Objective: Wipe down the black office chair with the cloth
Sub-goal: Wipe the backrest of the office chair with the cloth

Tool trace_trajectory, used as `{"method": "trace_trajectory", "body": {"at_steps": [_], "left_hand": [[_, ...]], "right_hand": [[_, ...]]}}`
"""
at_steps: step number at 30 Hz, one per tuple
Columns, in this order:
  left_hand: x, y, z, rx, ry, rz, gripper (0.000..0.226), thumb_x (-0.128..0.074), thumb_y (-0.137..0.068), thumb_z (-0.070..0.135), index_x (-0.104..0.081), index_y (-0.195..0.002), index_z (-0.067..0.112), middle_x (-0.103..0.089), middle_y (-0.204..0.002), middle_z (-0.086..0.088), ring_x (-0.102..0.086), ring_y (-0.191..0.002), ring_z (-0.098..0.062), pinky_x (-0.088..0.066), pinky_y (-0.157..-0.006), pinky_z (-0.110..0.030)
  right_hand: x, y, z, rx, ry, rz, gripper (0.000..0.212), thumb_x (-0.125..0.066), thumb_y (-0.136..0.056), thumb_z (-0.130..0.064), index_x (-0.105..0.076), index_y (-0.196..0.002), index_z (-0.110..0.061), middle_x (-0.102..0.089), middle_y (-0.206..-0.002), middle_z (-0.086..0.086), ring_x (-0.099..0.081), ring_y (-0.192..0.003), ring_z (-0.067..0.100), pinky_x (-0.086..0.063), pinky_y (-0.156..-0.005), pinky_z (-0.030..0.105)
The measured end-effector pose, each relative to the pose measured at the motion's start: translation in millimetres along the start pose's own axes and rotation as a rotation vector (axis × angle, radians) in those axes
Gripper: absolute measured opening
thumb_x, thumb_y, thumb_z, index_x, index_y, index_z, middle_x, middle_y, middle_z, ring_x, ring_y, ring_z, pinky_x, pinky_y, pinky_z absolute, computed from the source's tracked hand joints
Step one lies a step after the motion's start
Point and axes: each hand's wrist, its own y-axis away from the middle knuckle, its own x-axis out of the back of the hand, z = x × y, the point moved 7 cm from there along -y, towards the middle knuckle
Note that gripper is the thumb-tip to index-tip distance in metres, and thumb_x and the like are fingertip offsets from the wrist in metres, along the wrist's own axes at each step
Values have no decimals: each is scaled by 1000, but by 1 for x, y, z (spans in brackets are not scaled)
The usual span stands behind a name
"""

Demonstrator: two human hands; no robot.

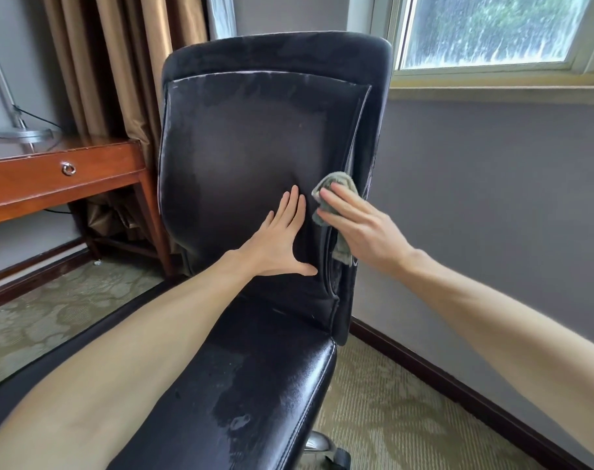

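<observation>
Wiping the right side seam of the chair (248,137) back.

My left hand (282,239) lies flat and empty on the backrest, fingers straight, I think to stop the chair from turning. My right hand (367,232) presses the grey cloth (336,183) into the seam with nearly straight fingers (the thumb is hidden). The leather shows damp streaks. Around are a wooden tabletop (61,154), a brown curtain (119,62), a window (485,28) and patterned carpet (390,418).

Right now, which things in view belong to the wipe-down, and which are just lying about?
Job: black office chair; cloth; right hand pressing the cloth; left hand flat on the chair.
Lying about: wooden desk; lamp; curtain; window.
</observation>
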Motion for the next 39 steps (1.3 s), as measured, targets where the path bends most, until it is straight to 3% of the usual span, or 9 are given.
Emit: {"method": "trace_trajectory", "body": {"at_steps": [5, 9, 16, 21, 26, 29, 31, 34, 39], "left_hand": [[-1, 4, 7, -12, 8, -4, 135, -64, -70, 76, 25, -150, 14, 40, -153, 0, 32, -143, -16, 3, -119, -43], [-1, 11, 16, -37, -9, -8, 133, -61, -72, 77, 26, -150, 13, 40, -153, -1, 34, -142, -16, 7, -118, -40], [1, 26, 31, -76, -24, 22, 129, -53, -74, 81, 28, -149, 14, 43, -151, 3, 38, -139, -11, 13, -115, -33], [8, 38, 39, -78, 57, 17, 125, -49, -76, 81, 30, -148, 16, 45, -150, 6, 37, -139, -7, 7, -121, -42], [20, 41, 47, 1, 215, 68, 122, -55, -77, 76, 26, -151, 22, 43, -151, 7, 30, -144, -13, 1, -120, -51], [33, 33, 54, 47, 342, 147, 116, -59, -78, 72, 25, -149, 36, 40, -152, 9, 20, -148, -21, -7, -119, -56], [39, 26, 60, 49, 410, 182, 111, -62, -80, 66, 25, -146, 46, 35, -155, 12, 17, -149, -23, -19, -116, -61], [38, 19, 66, 54, 397, 203, 111, -66, -84, 53, 26, -144, 49, 28, -158, 11, 21, -147, -20, -28, -112, -61], [37, 21, 67, 68, 410, 204, 112, -69, -85, 40, 29, -136, 58, 27, -157, 17, 22, -146, -12, -22, -117, -57]], "right_hand": [[3, 8, -15, 92, 18, -92, 52, -60, -79, 13, -57, -130, 0, -43, -146, 18, -36, -138, 35, -39, -107, 51], [29, -6, 3, 22, 46, 9, 48, -48, -84, 14, -59, -128, -2, -44, -145, 16, -37, -138, 33, -37, -111, 45], [79, -44, 23, -67, 148, 138, 27, -51, -97, -7, -66, -118, -6, -51, -141, 13, -40, -137, 32, -32, -114, 45], [78, -29, -3, -18, 78, 1, 35, -47, -99, -23, -61, -128, -9, -43, -147, 12, -30, -142, 32, -28, -114, 52], [79, -21, -13, 22, 113, -178, 55, -34, -86, -12, -49, -139, -9, -31, -154, 11, -18, -147, 30, -18, -119, 48], [79, -18, -14, 58, 204, -220, 56, -40, -85, -5, -46, -140, -5, -30, -154, 14, -20, -146, 30, -21, -119, 44], [82, -18, -17, 84, 260, -216, 57, -47, -82, 0, -47, -139, -2, -32, -153, 17, -25, -144, 31, -25, -117, 43], [92, -19, -17, 74, 277, -182, 60, -45, -78, 6, -47, -138, 0, -31, -153, 17, -26, -144, 31, -26, -116, 40], [129, -22, 2, -18, 286, -96, 58, -27, -84, 4, -48, -138, 0, -33, -152, 17, -28, -143, 32, -29, -114, 39]]}}
